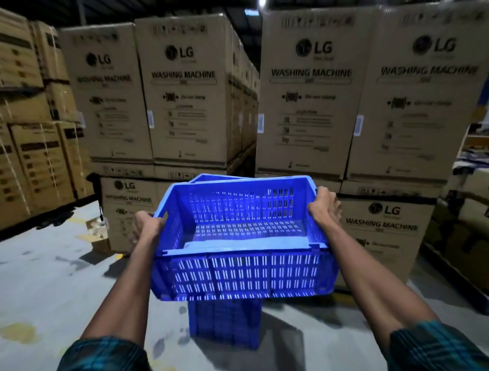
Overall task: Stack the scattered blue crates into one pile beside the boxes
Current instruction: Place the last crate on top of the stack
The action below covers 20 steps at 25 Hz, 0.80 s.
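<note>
Above a blue pile (225, 323) before the boxes (312, 90), left hand (148, 227) and right hand (324, 205) grip a crate (243, 272) by its ends

Light: dim warehouse, one bright ceiling lamp (262, 3) glaring far above.
Shadows: dark patches on the grey floor (39, 278) near the cardboard boxes (309, 92).
Blur: box print soft, worse toward left and right.
Distortion: wide-angle bending at edges.
</note>
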Available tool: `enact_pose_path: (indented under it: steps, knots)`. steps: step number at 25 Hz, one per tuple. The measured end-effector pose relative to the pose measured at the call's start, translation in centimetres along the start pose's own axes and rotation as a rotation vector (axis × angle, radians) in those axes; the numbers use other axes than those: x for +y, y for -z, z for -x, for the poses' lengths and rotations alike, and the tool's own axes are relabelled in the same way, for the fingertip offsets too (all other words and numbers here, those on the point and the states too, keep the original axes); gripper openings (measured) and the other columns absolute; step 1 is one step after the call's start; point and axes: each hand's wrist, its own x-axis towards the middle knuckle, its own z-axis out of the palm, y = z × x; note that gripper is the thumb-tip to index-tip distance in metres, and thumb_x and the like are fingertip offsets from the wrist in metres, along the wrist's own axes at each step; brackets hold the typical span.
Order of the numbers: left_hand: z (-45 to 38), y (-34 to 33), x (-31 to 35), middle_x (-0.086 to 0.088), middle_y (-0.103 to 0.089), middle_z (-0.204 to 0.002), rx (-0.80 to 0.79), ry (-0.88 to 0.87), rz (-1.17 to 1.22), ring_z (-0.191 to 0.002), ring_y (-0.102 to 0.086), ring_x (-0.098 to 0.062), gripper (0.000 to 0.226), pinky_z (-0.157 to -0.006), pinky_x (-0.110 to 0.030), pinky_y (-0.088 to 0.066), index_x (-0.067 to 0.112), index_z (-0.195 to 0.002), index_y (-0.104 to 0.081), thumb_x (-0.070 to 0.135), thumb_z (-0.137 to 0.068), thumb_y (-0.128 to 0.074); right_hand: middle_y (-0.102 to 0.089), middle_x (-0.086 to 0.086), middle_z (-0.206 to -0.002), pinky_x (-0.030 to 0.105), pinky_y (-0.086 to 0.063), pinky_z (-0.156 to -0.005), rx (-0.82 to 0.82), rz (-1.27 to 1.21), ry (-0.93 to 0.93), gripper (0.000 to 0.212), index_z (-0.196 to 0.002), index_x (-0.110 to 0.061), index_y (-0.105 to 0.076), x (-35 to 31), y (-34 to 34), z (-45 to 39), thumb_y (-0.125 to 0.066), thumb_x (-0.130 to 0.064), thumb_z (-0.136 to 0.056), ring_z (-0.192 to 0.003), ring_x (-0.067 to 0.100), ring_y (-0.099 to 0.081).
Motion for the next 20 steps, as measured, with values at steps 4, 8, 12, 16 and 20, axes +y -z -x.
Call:
enact_pose_path:
  steps: [4, 8, 12, 16, 20]
  knots:
    - [-3.1, -2.2, 3.5, -0.015, -0.071, -0.103, 0.048, -0.055, -0.010, -0.097, -0.067, -0.034, 0.030, -0.091, -0.043, -0.054, 0.015, -0.096, -0.070, 0.018, -0.067, -0.068, -0.064, 0.016, -0.113, 0.037, -0.044, -0.073, 0.034, -0.027, -0.001, 0.029, -0.107, -0.015, -0.062, -3.3, -2.2, -4.6, -0.042, -0.005, -0.088, -0.105, 0.038, -0.062]
    - [-7.0, -4.9, 6.6, -0.015, -0.070, -0.107, 0.115, -0.080, -0.035, -0.103, -0.065, -0.033, 0.026, -0.092, -0.037, -0.050, 0.013, -0.101, -0.072, 0.011, -0.075, -0.070, -0.066, 0.014, -0.111, 0.033, -0.042, -0.070, 0.062, -0.058, -0.016, 0.030, -0.109, -0.016, -0.064, -5.7, -5.1, -8.9, -0.044, -0.004, -0.089, -0.100, 0.036, -0.064]
    - [-11.2, -6.8, 8.9, -0.015, -0.074, -0.104, 0.136, -0.112, -0.058, -0.099, -0.068, -0.032, 0.025, -0.088, -0.036, -0.051, 0.014, -0.100, -0.075, 0.012, -0.075, -0.071, -0.065, 0.014, -0.115, 0.038, -0.047, -0.074, 0.089, -0.090, -0.026, 0.032, -0.111, -0.016, -0.063, -7.8, -7.2, -11.9, -0.046, -0.002, -0.088, -0.104, 0.037, -0.063]
    - [-15.2, -8.7, 11.8, -0.016, -0.071, -0.110, 0.140, -0.142, -0.035, -0.108, -0.065, -0.031, 0.025, -0.089, -0.032, -0.045, 0.011, -0.104, -0.074, 0.010, -0.078, -0.070, -0.062, 0.013, -0.125, 0.043, -0.049, -0.086, 0.120, -0.148, -0.101, 0.038, -0.118, -0.021, -0.064, -10.3, -9.1, -14.5, -0.046, -0.005, -0.089, -0.115, 0.038, -0.059]
    - [-19.6, -10.7, 14.9, -0.014, -0.072, -0.112, 0.103, -0.178, -0.026, -0.109, -0.066, -0.031, 0.027, -0.088, -0.032, -0.045, 0.011, -0.103, -0.075, 0.014, -0.077, -0.076, -0.064, 0.012, -0.117, 0.036, -0.043, -0.075, 0.175, -0.166, -0.166, 0.028, -0.111, -0.014, -0.066, -12.3, -11.3, -16.5, -0.044, -0.008, -0.094, -0.107, 0.034, -0.061]
